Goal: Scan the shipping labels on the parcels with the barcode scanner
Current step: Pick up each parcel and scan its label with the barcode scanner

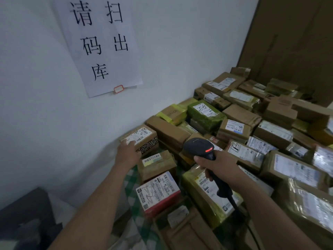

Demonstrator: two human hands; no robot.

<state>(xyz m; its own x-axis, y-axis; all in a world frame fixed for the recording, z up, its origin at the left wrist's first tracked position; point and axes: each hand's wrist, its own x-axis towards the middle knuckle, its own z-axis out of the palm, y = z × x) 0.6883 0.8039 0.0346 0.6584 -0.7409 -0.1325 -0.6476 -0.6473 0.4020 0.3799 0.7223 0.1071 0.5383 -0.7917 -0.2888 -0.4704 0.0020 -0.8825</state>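
At the counter's wall edge, flat left grip [128,150] steadies the brown cardboard box [150,132]; right grip [218,165], squeezing the black scanner [197,147], should point at its label [139,136].

Parcel depot: labelled parcels [234,127] heaped.

A green-checked cloth [131,180] carries many taped cardboard parcels [236,129], tightly packed.

- Dim, flat indoor light; bluish wall [45,105].
- Soft shadow left of left hand [128,152] fingers [126,142].
- Red light on scanner [198,146] above right hand [216,164] fingers [200,160]; taped parcels [306,204] glare to their right.
- Right edge blurred, bent.
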